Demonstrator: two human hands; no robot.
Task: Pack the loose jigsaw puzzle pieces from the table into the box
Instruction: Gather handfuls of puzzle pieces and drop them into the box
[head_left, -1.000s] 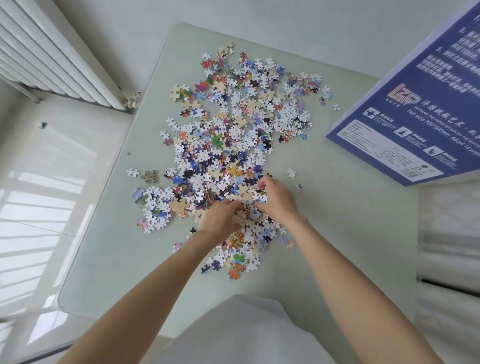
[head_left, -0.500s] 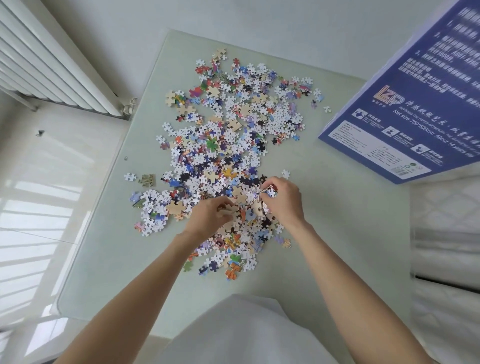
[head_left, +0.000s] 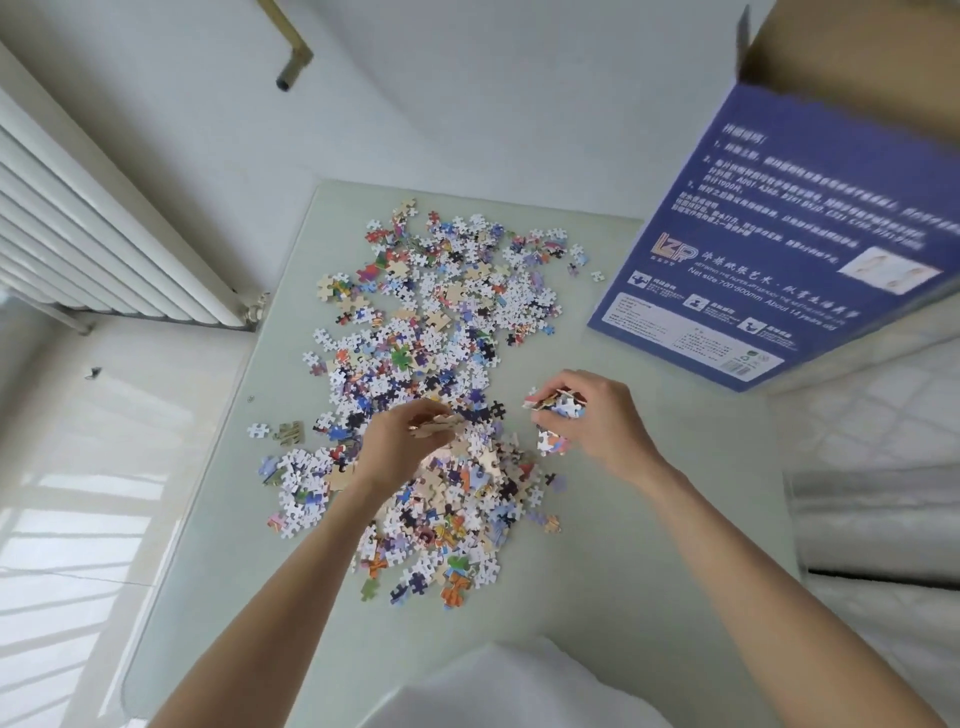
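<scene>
Two handfuls up, most of the puzzle still on the table

Hundreds of pieces (head_left: 441, 364) lie scattered over the pale green table (head_left: 649, 545), a loose heap running from the middle of the top out toward 12 o'clock. Both hands are lifted just above its near end. The right hand (head_left: 597, 421) is curled round a small clutch of pieces at 2 o'clock of the heap's near end, fingers closed over them from above, and a few pieces hang or drop just below its fingers; I cannot tell which. The left hand (head_left: 405, 441) is cupped, with pale pieces pinched at its fingertips, right over the thick of the pile.

The box (head_left: 753, 249), blue with printed text on its side, stands at 2 o'clock on the table's far right corner, its brown flap open at the top. It is well apart from the heap but nearer the right hand, which I'd judge is why that hand is already out to the side, while the left is placed over the pieces for gathering.

To my eye the job is barely started. The spread is wide and the handfuls small, so many trips seem likely, and a loose grip could spill pieces on the way over
</scene>
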